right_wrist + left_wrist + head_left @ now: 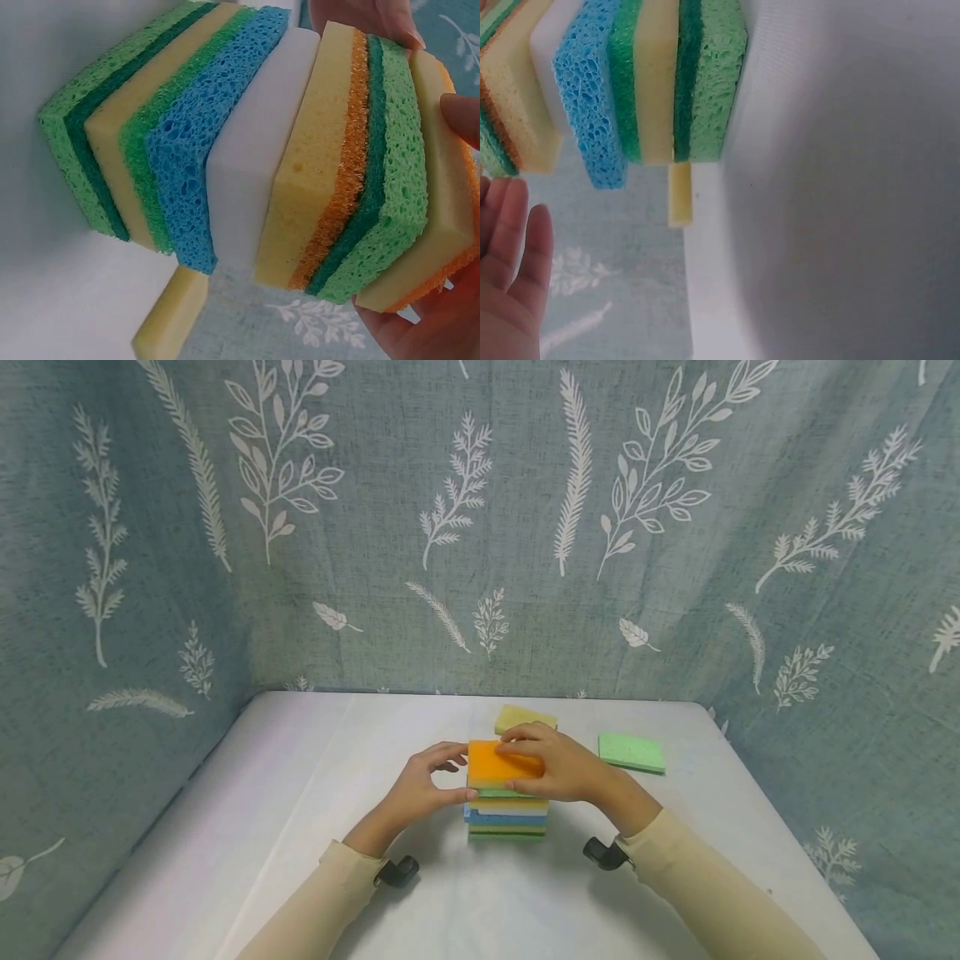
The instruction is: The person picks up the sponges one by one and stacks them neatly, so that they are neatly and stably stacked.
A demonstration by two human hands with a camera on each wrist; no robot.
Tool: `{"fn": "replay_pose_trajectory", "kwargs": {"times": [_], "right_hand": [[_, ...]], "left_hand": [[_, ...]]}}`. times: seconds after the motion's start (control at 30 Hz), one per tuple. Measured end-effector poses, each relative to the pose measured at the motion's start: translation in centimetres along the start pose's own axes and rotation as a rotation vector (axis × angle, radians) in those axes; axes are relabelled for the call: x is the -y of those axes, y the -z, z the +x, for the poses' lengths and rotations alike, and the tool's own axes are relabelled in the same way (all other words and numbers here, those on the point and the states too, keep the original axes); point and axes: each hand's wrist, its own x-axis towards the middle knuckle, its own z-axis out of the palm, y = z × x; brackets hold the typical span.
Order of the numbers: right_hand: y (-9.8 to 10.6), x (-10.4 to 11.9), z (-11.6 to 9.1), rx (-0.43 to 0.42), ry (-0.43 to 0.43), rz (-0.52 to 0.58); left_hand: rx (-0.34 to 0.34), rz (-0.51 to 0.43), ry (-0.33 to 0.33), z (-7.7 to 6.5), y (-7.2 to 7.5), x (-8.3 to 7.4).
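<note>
Several sponges stand in a stack. A blue sponge, a white sponge and a green one are among its layers. On top is a yellow sponge with an orange face, slightly askew in the right wrist view. My right hand grips this top sponge, thumb on the near side and fingers over the far part. At the stack's upper left corner, my left hand touches with its thumb tip. Its fingers extend loosely along the side in the left wrist view.
Behind the stack lies a yellow sponge. A flat green sponge is to the right on the white table. Patterned blue-grey curtain encloses the back and both sides.
</note>
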Motion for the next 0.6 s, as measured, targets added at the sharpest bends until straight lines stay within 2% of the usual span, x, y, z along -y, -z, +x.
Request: {"fn": "replay_pose_trajectory", "kwargs": {"times": [0.6], "right_hand": [[-0.37, -0.15, 0.05, 0.027, -0.017, 0.001]], "left_hand": [[0.005, 0.0, 0.031, -0.04, -0.06, 0.27]]}}
